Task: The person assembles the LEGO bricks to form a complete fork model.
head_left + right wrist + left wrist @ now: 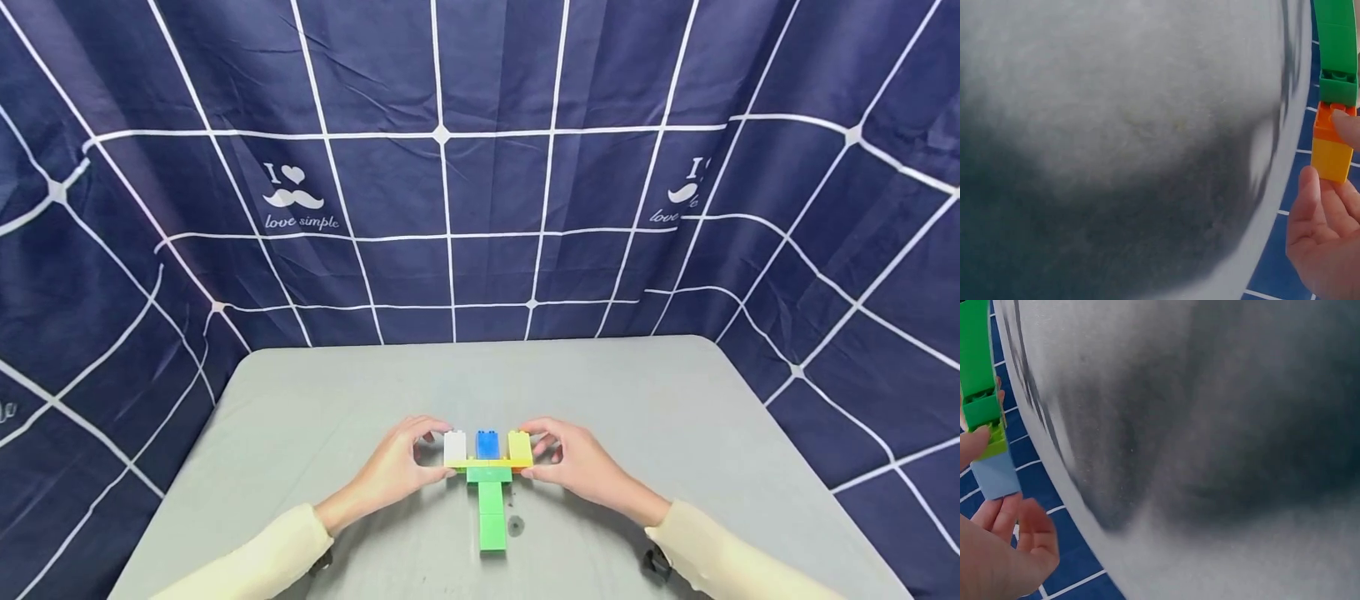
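Note:
Between both hands is a fork-shaped build of toy building bricks, with a stem of green bricks (pixel 492 518) toward the person. A white brick (pixel 455 447), a blue brick (pixel 487 445) and a yellow brick (pixel 520 446) form its three prongs. My left hand (pixel 400 461) pinches the white-brick end, thumb on the lime brick (pixel 996 447) and fingers at the far end of the white brick. On the other side, my right hand (pixel 581 463) pinches the yellow-brick end, its thumb on the orange brick (pixel 1324 125). A darker green brick (pixel 489 475) joins stem and crosspiece.
The build is over a grey table (pixel 360 383) with rounded far corners. A dark blue curtain (pixel 495 183) with white grid lines surrounds the table at the back and sides. A small dark spot (pixel 516 525) marks the table beside the green stem.

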The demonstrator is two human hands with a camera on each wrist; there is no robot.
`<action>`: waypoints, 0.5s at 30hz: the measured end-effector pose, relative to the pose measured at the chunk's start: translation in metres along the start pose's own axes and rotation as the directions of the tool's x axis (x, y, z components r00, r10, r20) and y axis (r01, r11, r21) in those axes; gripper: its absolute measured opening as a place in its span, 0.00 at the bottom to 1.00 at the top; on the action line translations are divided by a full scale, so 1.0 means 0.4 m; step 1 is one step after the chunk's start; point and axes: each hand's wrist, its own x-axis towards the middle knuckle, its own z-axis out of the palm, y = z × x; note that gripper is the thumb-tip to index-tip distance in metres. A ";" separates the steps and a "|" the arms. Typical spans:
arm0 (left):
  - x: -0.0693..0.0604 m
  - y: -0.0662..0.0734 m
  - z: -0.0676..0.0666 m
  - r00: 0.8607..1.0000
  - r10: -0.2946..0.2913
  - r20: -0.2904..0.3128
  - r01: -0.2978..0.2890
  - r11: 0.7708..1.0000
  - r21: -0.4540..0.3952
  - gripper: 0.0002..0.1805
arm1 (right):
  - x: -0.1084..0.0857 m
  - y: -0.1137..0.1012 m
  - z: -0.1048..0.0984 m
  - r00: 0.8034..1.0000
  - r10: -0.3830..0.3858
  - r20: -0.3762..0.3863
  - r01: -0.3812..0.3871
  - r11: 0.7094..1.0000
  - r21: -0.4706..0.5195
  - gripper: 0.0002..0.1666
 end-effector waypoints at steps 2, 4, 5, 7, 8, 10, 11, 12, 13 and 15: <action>0.004 -0.004 0.002 0.999 -0.028 0.022 0.029 0.999 -0.014 0.29 | 0.005 0.002 0.002 1.000 0.020 0.019 -0.020 1.000 0.001 0.34; 0.007 -0.008 0.006 0.998 -0.053 0.044 0.054 0.998 -0.019 0.28 | 0.010 0.005 0.004 0.999 0.028 0.033 -0.028 1.000 0.001 0.34; 0.008 -0.010 0.008 0.996 -0.065 0.053 0.066 0.998 -0.015 0.28 | 0.012 0.006 0.004 0.999 0.030 0.037 -0.030 1.000 0.000 0.33; 0.009 -0.013 0.012 0.994 -0.082 0.069 0.083 0.997 -0.007 0.28 | 0.014 0.008 0.005 0.999 0.027 0.044 -0.027 1.000 0.000 0.33; 0.010 -0.014 0.013 0.993 -0.089 0.076 0.089 0.996 -0.005 0.28 | 0.015 0.010 0.006 0.998 0.028 0.047 -0.028 1.000 -0.004 0.33; 0.010 -0.017 0.016 0.991 -0.098 0.087 0.099 0.995 -0.005 0.28 | 0.016 0.014 0.009 0.998 0.036 0.057 -0.036 0.999 -0.009 0.32; 0.010 -0.018 0.016 0.991 -0.099 0.092 0.100 0.995 -0.008 0.28 | 0.017 0.016 0.010 0.997 0.040 0.062 -0.039 0.999 -0.017 0.32; 0.009 -0.019 0.016 0.990 -0.099 0.099 0.101 0.995 -0.015 0.27 | 0.018 0.019 0.012 0.997 0.042 0.069 -0.041 0.999 -0.021 0.32; 0.009 -0.021 0.016 0.990 -0.097 0.106 0.100 0.995 -0.024 0.27 | 0.019 0.021 0.014 0.996 0.048 0.076 -0.046 0.999 -0.029 0.32; 0.008 -0.026 0.015 0.988 -0.096 0.124 0.102 0.994 -0.041 0.27 | 0.020 0.026 0.018 0.994 0.058 0.091 -0.055 0.998 -0.042 0.32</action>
